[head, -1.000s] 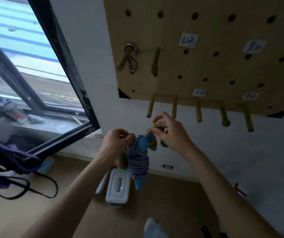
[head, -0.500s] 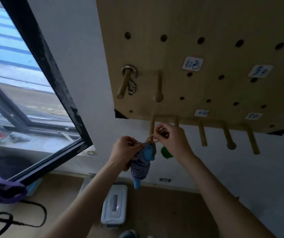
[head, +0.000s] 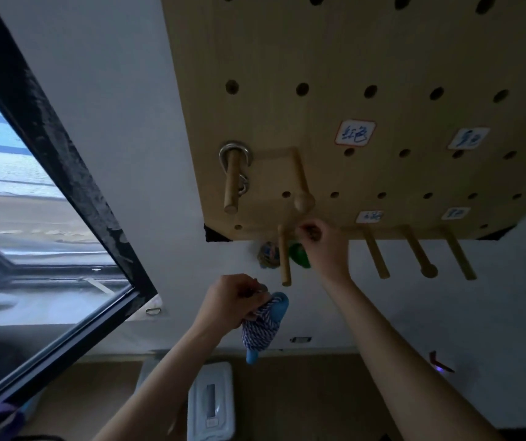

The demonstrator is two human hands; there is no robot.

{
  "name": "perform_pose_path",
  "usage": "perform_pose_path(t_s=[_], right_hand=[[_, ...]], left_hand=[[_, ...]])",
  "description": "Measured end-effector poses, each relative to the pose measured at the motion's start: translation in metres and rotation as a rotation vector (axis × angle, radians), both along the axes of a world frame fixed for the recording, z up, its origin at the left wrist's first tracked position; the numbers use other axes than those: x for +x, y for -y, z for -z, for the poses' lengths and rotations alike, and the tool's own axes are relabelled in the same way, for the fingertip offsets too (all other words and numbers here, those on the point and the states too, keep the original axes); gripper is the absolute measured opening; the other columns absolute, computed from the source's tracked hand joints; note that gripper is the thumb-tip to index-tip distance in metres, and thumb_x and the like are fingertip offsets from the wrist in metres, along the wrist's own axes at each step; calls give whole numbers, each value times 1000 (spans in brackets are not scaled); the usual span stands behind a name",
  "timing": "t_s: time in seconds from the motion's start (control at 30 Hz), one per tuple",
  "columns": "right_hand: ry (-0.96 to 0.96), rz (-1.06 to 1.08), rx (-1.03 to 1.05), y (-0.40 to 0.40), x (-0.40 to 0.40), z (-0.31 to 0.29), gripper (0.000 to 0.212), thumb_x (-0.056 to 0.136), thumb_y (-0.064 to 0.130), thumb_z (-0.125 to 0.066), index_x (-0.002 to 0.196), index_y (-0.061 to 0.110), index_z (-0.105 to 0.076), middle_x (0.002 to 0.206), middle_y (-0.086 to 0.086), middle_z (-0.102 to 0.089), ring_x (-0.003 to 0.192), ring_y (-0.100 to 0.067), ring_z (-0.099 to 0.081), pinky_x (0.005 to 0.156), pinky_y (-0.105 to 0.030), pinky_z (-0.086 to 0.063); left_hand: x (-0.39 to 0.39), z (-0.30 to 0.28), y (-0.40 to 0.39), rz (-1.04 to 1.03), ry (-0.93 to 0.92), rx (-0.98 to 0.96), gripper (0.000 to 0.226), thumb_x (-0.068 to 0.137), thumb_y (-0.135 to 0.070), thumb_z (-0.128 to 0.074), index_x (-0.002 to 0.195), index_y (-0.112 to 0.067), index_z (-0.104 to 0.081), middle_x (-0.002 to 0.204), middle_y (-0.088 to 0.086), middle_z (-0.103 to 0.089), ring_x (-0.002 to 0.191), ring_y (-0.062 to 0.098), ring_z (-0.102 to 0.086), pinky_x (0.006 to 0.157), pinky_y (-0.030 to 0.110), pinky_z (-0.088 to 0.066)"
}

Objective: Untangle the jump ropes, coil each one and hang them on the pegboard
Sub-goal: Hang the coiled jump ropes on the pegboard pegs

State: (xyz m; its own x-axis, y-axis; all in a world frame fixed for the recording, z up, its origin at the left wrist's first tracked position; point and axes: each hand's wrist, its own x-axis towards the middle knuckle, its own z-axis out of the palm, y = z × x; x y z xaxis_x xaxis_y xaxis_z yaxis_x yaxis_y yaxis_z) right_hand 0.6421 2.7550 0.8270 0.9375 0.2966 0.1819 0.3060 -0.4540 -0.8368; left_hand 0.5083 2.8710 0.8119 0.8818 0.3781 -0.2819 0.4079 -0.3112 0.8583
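Note:
My left hand [head: 233,297] grips a coiled blue-and-white jump rope [head: 260,329] with blue handles, held below the wooden pegboard [head: 319,58]. My right hand [head: 322,246] is raised to the board's bottom row and pinches a second rope at the base of the leftmost wooden peg [head: 284,259]. That second jump rope's coil [head: 268,254] hangs left of the peg and its green handle [head: 300,254] shows on the right. The rope under my right fingers is mostly hidden.
More wooden pegs [head: 417,249] stick out along the bottom row. A metal carabiner [head: 235,160] hangs on an upper peg. Paper labels [head: 354,132] are stuck to the board. A black-framed window [head: 64,173] is at the left. A white lidded box [head: 211,402] lies on the floor.
My right hand rose with the green-handled rope to the bottom-left peg. My left hand stayed lower with the blue rope, so the two ropes are now apart. The view tilted upward.

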Motion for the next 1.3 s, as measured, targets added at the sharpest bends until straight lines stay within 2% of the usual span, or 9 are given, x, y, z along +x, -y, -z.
perform_pose_path(t_s=[0.13,0.3,0.53,0.7,0.83,0.9,1.0,1.17,1.3], right_hand=[[-209,-92,202,33,-36,-2,13,85,8,-64,77,19,-65,72,2,-69,53,0,-58,59,-17,-47],[-256,-423,-131,62,-69,-3,19,84,11,-64,91,29,-66,90,14,-68,85,-1,-63,74,-17,-52],[-333,-311,-146,85,-57,-7,13,78,10,-71,79,22,-68,79,9,-67,82,-12,-65,77,-28,-53],[-230,-245,-277,103,-36,-7,16,75,10,-73,72,23,-66,70,16,-63,66,7,-57,63,-7,-44],[-75,-165,-378,101,-22,-3,10,79,16,-69,76,22,-62,73,14,-60,72,-3,-57,63,-8,-42],[50,-54,-513,88,-21,-3,8,85,24,-62,88,18,-63,85,7,-62,81,-10,-56,67,-20,-44],[146,-34,-632,76,-14,-1,17,92,26,-52,103,16,-60,100,1,-62,95,-16,-56,69,-25,-42],[5,-193,-542,77,15,-1,15,92,14,-52,102,13,-64,104,-3,-66,96,-18,-61,80,-31,-50],[-18,-78,-464,63,34,5,10,91,18,-55,93,14,-64,95,-3,-65,81,-15,-56,67,-27,-44]], left_hand=[[-6,-1,1,103,24,103,12,81,-27,-67,75,-20,-59,59,-8,-61,44,-1,-59,50,21,-54],[0,-8,19,249,113,63,11,84,-23,-63,74,-24,-57,58,-10,-60,47,-3,-60,44,9,-44],[22,6,49,228,186,-153,14,82,-18,-65,71,-24,-59,54,-16,-66,52,1,-64,46,11,-47],[46,22,68,196,196,-223,24,80,-1,-65,69,-22,-62,66,-5,-66,68,21,-68,73,44,-57],[58,25,87,61,269,-131,27,85,-1,-58,70,-24,-58,70,3,-64,58,3,-63,63,32,-56],[64,21,99,-51,317,83,17,88,-8,-56,77,-20,-58,73,-3,-64,64,4,-63,61,22,-54],[75,15,102,-112,319,280,7,88,-8,-54,88,-13,-59,81,0,-65,74,11,-61,67,27,-53],[84,17,94,-96,289,277,8,87,-8,-55,94,-9,-60,85,5,-66,79,19,-62,71,33,-52],[88,17,96,-189,290,220,11,90,-8,-52,89,-17,-58,80,-6,-59,78,14,-61,66,21,-50]])
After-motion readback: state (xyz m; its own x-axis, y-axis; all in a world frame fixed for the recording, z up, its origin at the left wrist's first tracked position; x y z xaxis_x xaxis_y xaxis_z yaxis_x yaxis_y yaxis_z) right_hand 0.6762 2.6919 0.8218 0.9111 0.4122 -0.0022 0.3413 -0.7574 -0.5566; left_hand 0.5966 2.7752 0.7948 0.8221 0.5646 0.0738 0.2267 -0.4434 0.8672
